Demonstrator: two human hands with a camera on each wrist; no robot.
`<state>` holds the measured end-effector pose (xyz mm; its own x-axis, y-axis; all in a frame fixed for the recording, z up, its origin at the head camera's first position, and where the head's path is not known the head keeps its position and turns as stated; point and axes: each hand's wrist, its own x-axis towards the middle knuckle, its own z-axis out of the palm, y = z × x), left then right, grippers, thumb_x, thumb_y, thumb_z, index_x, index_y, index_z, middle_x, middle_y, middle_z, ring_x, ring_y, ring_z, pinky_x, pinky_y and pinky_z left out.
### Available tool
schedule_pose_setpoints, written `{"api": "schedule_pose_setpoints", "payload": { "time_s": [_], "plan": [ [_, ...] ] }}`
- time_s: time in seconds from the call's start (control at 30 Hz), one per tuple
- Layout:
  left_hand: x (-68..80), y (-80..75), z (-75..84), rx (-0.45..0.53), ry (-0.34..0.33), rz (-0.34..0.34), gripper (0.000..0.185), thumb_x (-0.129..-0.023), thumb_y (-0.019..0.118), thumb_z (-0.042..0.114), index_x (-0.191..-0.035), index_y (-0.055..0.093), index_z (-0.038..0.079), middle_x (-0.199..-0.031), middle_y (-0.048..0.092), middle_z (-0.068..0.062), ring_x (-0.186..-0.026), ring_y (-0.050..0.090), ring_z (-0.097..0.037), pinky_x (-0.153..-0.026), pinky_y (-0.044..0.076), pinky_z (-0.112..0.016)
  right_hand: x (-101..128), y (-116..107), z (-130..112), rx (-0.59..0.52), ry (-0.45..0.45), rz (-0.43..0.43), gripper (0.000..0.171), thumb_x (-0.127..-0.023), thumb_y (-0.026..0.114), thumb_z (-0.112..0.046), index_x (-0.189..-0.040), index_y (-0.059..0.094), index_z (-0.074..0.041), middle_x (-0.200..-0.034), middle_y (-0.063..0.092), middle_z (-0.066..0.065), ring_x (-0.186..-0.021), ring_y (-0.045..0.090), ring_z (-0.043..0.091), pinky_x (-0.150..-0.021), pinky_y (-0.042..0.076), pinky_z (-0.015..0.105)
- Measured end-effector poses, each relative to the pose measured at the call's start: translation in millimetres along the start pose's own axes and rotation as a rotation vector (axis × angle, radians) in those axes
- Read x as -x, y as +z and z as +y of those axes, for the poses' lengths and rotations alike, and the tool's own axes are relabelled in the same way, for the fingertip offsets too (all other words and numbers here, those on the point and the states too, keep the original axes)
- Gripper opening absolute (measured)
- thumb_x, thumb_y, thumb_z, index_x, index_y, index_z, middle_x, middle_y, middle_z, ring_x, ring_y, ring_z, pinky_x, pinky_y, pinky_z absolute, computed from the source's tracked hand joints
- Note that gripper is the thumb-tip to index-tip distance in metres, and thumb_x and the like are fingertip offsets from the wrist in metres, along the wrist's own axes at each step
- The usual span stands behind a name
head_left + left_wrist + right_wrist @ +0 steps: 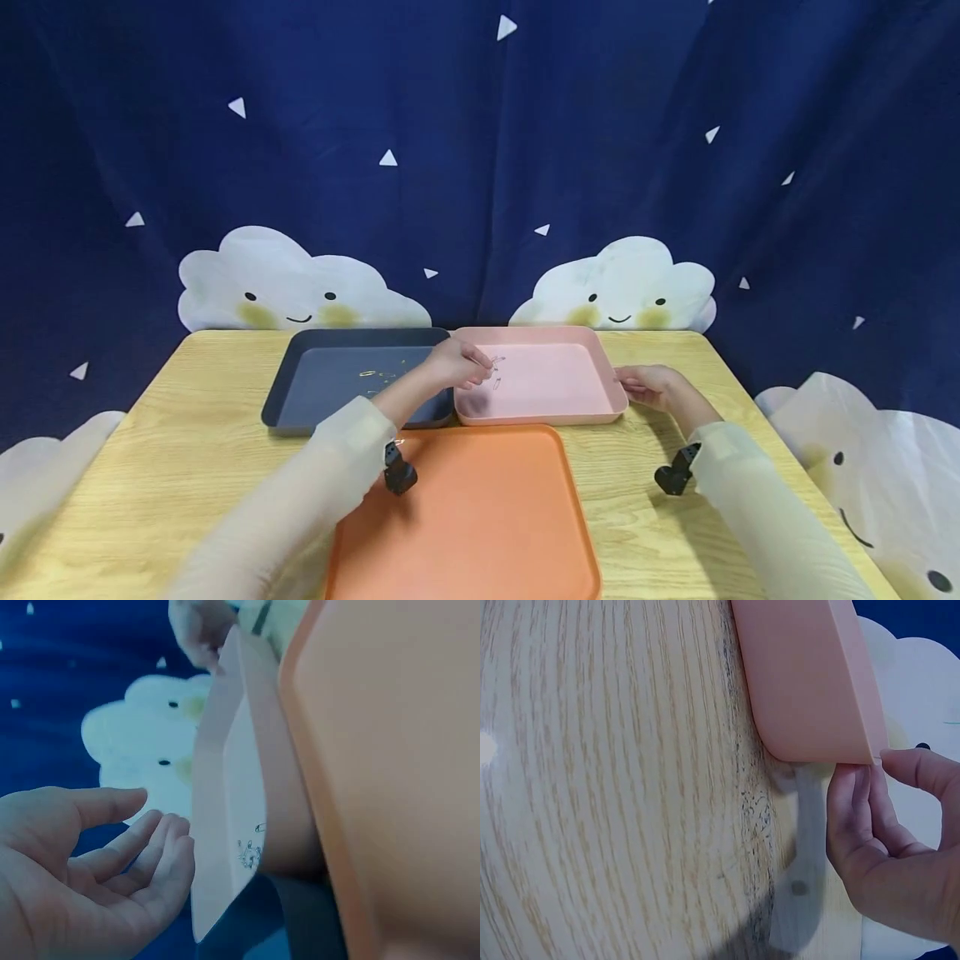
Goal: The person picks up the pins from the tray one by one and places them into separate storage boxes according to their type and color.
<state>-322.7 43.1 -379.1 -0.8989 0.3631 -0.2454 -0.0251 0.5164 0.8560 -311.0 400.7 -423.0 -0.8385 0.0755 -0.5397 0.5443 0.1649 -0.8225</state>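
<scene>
Three trays share the wooden surface [187, 450]: a dark grey tray [288, 387] at the far left, a pink tray [592, 354] just beside it, and an orange tray [480, 517] nearest the camera. The left hand [459, 364] hovers over the pink tray's left part, directly above a small scatter of safety pins [497, 372]. The head view is too small to settle what its curled fingers have, but the left-wrist view shows the palm up, the fingers [154, 851] loosely bent, and this grip apparently empty. A few more pins [377, 374] lie in the grey tray. The right hand [651, 386] steadies the pink tray at its right rim, thumb and fingertips [855, 795] closing lightly on the corner edge.

Judged from this, the step in hand is the moving of pins from the grey tray into the pink one, with one drop seemingly just made. The next move would call for carrying the left hand back across the shared rims and a fine pinch on a single thin pin lying flat, while the right hand keeps its bracing hold.
</scene>
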Motion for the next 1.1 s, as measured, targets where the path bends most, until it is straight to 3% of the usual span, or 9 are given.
{"api": "schedule_pose_setpoints", "payload": {
  "time_s": [0.13,0.27,0.43,0.53,0.67,0.77,1.1],
  "plan": [
    [31.0,-8.6,-15.2,-0.124,0.092,-0.039,0.014,-0.083,0.07,0.01,-0.095,0.073,0.002,-0.086,0.073,-0.01,-0.07,0.063,-0.013,-0.062,0.054,-0.021,1.5,-0.1,0.6,-0.005,-0.004,-0.018,0.049,-0.095,0.054,-0.012,-0.138,0.042,0.007,-0.074,0.066,-0.01,-0.073,0.061,0.0,-0.07,0.055,0.014],
    [56.8,-15.9,-35.0,-0.253,0.178,-0.07,0.008,-0.081,0.073,0.009,-0.087,0.073,0.003,-0.078,0.073,-0.008,-0.065,0.06,-0.009,-0.059,0.048,-0.019,4.3,-0.8,-0.5,-0.011,-0.012,-0.032,0.041,-0.094,0.055,-0.011,-0.132,0.05,0.005,-0.073,0.067,-0.011,-0.071,0.062,-0.001,-0.07,0.055,0.014],
    [80.5,-20.2,-59.8,-0.436,0.259,-0.026,0.006,-0.076,0.076,0.006,-0.078,0.071,0.005,-0.072,0.071,-0.003,-0.065,0.058,-0.006,-0.061,0.048,-0.019,-9.7,-12.1,5.1,-0.003,-0.042,-0.08,0.045,-0.088,0.066,-0.015,-0.127,0.056,0.004,-0.076,0.068,-0.009,-0.074,0.063,0.001,-0.072,0.056,0.015],
    [90.9,-20.2,-72.2,-0.528,0.259,0.01,0.01,-0.072,0.078,0.004,-0.072,0.069,0.007,-0.066,0.066,0.0,-0.063,0.054,-0.007,-0.058,0.046,-0.02,-18.2,-17.9,9.1,0.012,-0.049,-0.107,0.047,-0.084,0.072,-0.019,-0.124,0.059,0.002,-0.079,0.069,-0.008,-0.077,0.064,0.002,-0.075,0.056,0.016],
    [97.8,-17.8,-82.9,-0.592,0.224,0.054,0.017,-0.069,0.079,0.0,-0.067,0.065,0.009,-0.061,0.059,0.003,-0.061,0.049,-0.009,-0.056,0.043,-0.021,-6.2,-7.9,3.1,0.031,-0.02,-0.057,0.056,-0.091,0.064,-0.017,-0.138,0.044,0.006,-0.078,0.067,-0.011,-0.076,0.063,0.0,-0.075,0.055,0.015],
    [98.3,-16.5,-87.3,-0.614,0.233,0.088,0.019,-0.068,0.076,-0.005,-0.066,0.062,0.009,-0.06,0.056,0.004,-0.061,0.048,-0.01,-0.054,0.042,-0.021,2.5,-2.1,-1.1,0.019,-0.01,-0.042,0.058,-0.095,0.056,-0.014,-0.143,0.033,0.009,-0.076,0.067,-0.011,-0.074,0.062,-0.001,-0.073,0.055,0.014],
    [96.3,-17.0,-96.1,-0.648,0.296,0.129,0.023,-0.068,0.059,-0.014,-0.063,0.061,0.009,-0.061,0.058,0.002,-0.063,0.051,-0.012,-0.054,0.042,-0.022,3.3,-1.2,-0.2,0.015,-0.027,-0.059,0.052,-0.095,0.056,-0.013,-0.139,0.04,0.008,-0.078,0.067,-0.01,-0.076,0.063,-0.001,-0.074,0.055,0.014]
  ]
}}
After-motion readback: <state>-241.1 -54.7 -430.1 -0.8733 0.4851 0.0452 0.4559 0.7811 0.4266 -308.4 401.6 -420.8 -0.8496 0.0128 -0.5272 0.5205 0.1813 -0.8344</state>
